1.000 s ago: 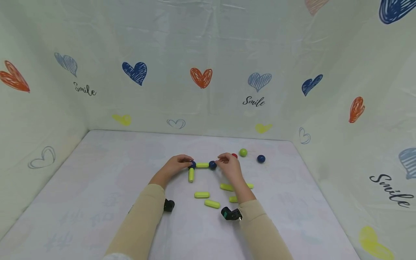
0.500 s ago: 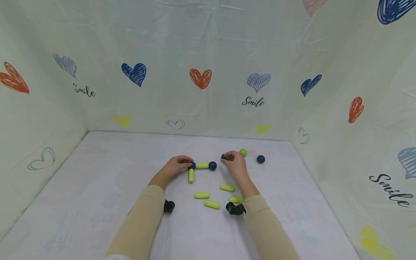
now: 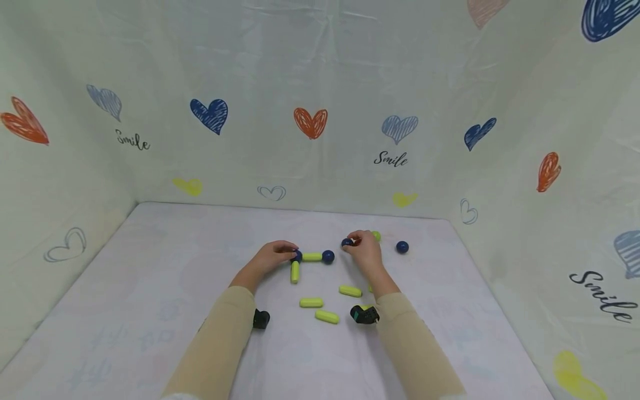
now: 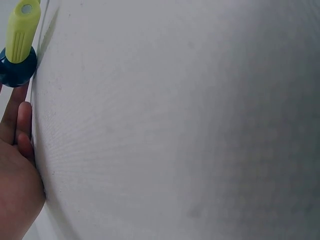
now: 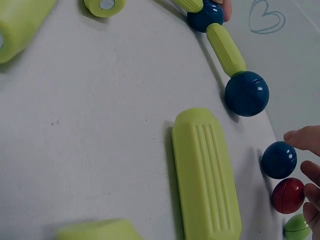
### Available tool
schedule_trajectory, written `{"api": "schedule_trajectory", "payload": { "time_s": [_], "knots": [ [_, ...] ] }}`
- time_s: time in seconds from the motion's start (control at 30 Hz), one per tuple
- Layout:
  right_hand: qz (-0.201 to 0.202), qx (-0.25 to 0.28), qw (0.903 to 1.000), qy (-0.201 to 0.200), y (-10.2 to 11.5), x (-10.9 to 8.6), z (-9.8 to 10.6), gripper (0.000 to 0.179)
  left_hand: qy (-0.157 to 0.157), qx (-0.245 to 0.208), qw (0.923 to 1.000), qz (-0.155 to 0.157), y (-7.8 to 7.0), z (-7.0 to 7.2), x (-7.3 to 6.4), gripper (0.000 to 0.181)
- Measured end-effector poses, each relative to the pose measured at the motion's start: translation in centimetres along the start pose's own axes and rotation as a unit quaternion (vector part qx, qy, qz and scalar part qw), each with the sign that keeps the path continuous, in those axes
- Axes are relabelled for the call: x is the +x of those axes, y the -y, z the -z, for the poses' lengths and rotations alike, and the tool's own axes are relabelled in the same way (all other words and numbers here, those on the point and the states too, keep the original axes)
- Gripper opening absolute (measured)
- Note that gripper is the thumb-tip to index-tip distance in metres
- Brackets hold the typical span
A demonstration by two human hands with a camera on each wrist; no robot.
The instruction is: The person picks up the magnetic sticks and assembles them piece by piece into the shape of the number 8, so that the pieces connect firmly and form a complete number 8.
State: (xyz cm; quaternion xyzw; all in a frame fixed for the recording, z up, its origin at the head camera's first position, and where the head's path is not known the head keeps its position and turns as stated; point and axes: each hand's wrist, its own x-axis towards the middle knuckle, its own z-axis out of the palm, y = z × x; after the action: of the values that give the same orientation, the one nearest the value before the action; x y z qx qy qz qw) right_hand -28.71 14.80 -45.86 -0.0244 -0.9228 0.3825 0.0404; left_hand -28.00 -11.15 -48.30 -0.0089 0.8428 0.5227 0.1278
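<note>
We're at the corner ball [image 4: 19, 75], joined to two yellow-green rods [image 3: 312, 257] on the counter [image 3: 145, 316]; the left hand [image 3: 271, 258] pinches it, fingers curled, apparently steadying the assembly. Across from it, the right hand [image 3: 366, 250] pinches a separate blue ball [image 5: 279, 161], a red ball [image 5: 288, 195] just beside. Behind, we read "Smile" on the heart-printed backdrop [image 3: 345, 72].
</note>
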Motion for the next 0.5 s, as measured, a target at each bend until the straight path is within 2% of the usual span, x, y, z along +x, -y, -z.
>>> {"api": "schedule_trajectory", "payload": {
  "time_s": [0.3,0.5],
  "knots": [
    [0.021,-0.083,0.9964,0.001,-0.6,1.1,-0.3,0.033,0.0,0.005,1.0,-0.005,0.3,0.0,0.1,0.024],
    [0.017,-0.095,0.9953,0.002,-0.5,1.3,-0.5,0.031,-0.001,0.008,0.9999,-0.007,0.3,0.0,0.1,0.024]
  ]
}}
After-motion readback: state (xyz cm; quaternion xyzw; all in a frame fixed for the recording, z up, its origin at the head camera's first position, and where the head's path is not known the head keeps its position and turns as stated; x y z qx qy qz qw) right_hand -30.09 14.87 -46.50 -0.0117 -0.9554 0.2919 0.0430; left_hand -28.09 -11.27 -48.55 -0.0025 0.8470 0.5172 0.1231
